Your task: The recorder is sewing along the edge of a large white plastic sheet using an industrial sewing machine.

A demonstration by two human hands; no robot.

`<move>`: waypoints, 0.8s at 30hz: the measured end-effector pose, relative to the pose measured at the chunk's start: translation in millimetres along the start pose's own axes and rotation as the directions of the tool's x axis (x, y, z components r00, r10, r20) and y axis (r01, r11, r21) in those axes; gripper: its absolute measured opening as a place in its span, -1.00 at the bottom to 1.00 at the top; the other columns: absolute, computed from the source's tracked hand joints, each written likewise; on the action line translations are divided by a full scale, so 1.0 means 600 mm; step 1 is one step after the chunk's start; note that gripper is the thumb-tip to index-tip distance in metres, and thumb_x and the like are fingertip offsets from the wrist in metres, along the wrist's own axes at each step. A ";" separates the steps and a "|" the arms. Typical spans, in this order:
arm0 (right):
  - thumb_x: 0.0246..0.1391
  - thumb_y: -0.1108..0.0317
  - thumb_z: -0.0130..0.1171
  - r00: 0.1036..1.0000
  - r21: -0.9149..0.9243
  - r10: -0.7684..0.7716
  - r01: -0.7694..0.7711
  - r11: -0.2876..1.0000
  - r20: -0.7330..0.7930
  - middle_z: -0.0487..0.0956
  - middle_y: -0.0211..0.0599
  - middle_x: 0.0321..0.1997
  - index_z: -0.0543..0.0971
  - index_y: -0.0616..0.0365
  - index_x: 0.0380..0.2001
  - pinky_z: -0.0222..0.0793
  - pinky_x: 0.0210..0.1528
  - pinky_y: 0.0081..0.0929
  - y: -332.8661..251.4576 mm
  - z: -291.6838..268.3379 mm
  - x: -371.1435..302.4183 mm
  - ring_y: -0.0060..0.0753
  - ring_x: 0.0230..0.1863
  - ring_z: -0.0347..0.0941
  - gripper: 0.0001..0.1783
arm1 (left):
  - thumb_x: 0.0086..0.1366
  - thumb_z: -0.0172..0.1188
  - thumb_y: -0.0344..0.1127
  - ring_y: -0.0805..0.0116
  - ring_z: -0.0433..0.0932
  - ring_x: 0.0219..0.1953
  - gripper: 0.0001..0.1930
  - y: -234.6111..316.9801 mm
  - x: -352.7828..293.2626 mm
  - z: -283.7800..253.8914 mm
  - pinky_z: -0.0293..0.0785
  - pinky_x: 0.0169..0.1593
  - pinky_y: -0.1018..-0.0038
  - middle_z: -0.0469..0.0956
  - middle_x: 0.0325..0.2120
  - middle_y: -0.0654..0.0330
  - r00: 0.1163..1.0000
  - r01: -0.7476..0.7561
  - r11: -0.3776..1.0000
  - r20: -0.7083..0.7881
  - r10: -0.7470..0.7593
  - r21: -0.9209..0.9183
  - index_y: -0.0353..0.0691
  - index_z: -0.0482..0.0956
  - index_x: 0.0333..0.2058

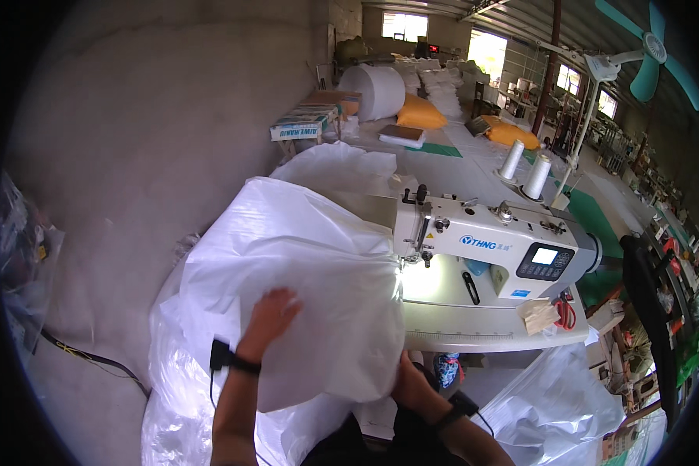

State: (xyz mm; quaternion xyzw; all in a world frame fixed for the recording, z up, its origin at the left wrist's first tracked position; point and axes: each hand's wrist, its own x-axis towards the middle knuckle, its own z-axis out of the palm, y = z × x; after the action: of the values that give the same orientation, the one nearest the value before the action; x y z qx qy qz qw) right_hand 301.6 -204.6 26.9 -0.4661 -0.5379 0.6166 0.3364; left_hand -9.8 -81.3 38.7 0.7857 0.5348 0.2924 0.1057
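Note:
A large white woven plastic sheet (326,287) drapes over the left end of the sewing table and hangs toward my lap. Its right edge runs in at the needle end of a white sewing machine (489,237), where a lamp shines brightly. My left hand (273,317) lies on the sheet's face with its fingers stretched out, slightly blurred. Lower down, my right hand (410,386) grips the sheet's lower right edge, its fingertips partly hidden by the material. Each wrist wears a black strap with a small device.
Black thread snips (471,287) and red-handled scissors (566,314) lie on the machine table (466,322). Two white thread cones (536,177) stand behind the machine. More clear plastic (555,400) hangs at the lower right. A bare wall (155,140) rises on the left; a fan (654,48) hangs upper right.

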 end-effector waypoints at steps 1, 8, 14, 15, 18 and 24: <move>0.07 0.33 0.03 0.999 0.032 0.015 -0.016 0.999 0.032 0.50 0.09 -0.11 0.34 0.38 0.04 0.39 -0.05 -0.26 0.008 0.019 -0.001 -0.05 -0.08 0.47 -0.51 | 0.11 0.22 0.00 0.08 0.41 0.03 -0.62 0.024 -0.044 -0.009 0.22 0.12 0.10 0.47 -0.03 0.08 0.998 0.051 0.998 0.033 -0.050 -0.032 -0.01 0.59 -0.13; 0.09 0.32 0.02 0.997 0.098 0.023 -0.031 0.995 0.076 0.49 0.04 -0.09 0.34 0.35 0.05 0.39 -0.04 -0.27 0.052 0.118 0.085 -0.09 -0.06 0.46 -0.52 | 0.14 0.18 0.02 0.05 0.18 0.23 -0.62 0.053 -0.140 -0.013 0.04 0.15 -0.22 0.36 0.09 0.15 0.988 0.110 0.909 -0.140 -0.057 0.403 0.09 0.55 -0.07; 0.10 0.31 0.02 0.998 0.103 0.028 -0.033 0.994 0.057 0.49 0.00 -0.08 0.34 0.33 0.06 0.39 -0.04 -0.28 0.064 0.145 0.183 -0.13 -0.05 0.45 -0.53 | 0.21 0.03 0.06 0.04 0.11 0.27 -0.63 -0.073 -0.001 -0.024 -0.03 0.10 -0.39 0.27 0.16 0.24 0.985 0.056 0.948 0.139 -0.105 0.314 0.22 0.52 -0.02; 0.10 0.31 0.02 0.999 0.102 0.020 -0.026 0.994 0.051 0.49 -0.01 -0.08 0.34 0.32 0.06 0.39 -0.04 -0.28 0.064 0.145 0.204 -0.14 -0.05 0.45 -0.53 | 0.23 -0.01 0.05 0.04 0.09 0.28 -0.64 -0.097 0.029 -0.027 -0.04 0.10 -0.41 0.25 0.18 0.24 0.970 0.004 0.949 0.229 -0.080 0.314 0.24 0.51 -0.01; 0.11 0.30 0.02 1.000 0.104 -0.008 0.006 0.995 0.019 0.48 -0.03 -0.07 0.34 0.31 0.06 0.39 -0.04 -0.28 0.058 0.144 0.269 -0.15 -0.04 0.44 -0.53 | 0.23 0.01 -0.05 0.13 0.14 0.25 -0.61 -0.156 0.115 -0.025 0.03 0.09 -0.33 0.28 0.14 0.23 0.966 -0.001 1.000 0.257 -0.002 0.014 0.09 0.49 0.02; 0.13 0.29 0.02 0.974 -0.039 -0.120 0.114 0.993 -0.194 0.48 -0.07 -0.06 0.35 0.29 0.07 0.39 -0.03 -0.29 -0.014 0.117 0.464 -0.19 -0.03 0.44 -0.54 | 0.27 0.06 -0.15 0.37 0.46 -0.08 -0.67 -0.136 0.236 -0.054 0.35 0.00 0.22 0.53 -0.16 0.19 0.969 0.241 0.610 0.217 -0.114 -0.755 -0.23 0.56 -0.11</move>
State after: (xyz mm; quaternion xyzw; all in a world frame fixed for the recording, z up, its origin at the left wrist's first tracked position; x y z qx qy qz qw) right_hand 140.5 27.7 -25.1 -0.4967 -0.5371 0.5393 0.4171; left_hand -55.3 74.5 74.7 0.6256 0.4224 0.4231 0.5011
